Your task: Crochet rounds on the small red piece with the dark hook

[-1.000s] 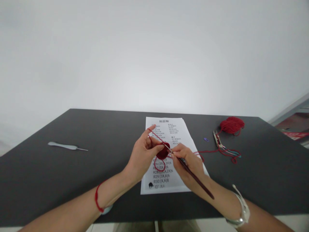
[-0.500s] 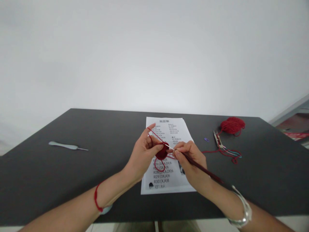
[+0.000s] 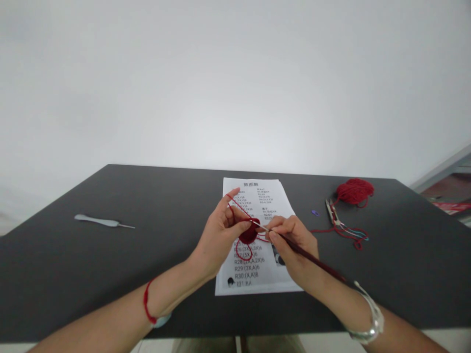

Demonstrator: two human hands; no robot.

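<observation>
My left hand (image 3: 221, 240) pinches a small round piece of dark red crochet (image 3: 249, 236) between thumb and fingers, with red yarn (image 3: 235, 205) running up over its raised index finger. A loose yarn loop (image 3: 243, 252) hangs below the piece. My right hand (image 3: 293, 250) grips a crochet hook (image 3: 307, 253) with a long dark brown handle, and its thin metal tip is at the top edge of the red piece. Both hands are above a printed pattern sheet (image 3: 253, 198) lying on the table.
On the black table (image 3: 73, 274), a red yarn ball (image 3: 355, 191) and small snips (image 3: 333, 212) with coloured threads lie to the right, near a purple stitch marker (image 3: 315, 213). A grey-handled crochet hook (image 3: 99, 221) lies to the left.
My right hand has shifted right, and the hook's handle has swung from a steep slant to a flatter one. The left hand and red piece have barely moved.
</observation>
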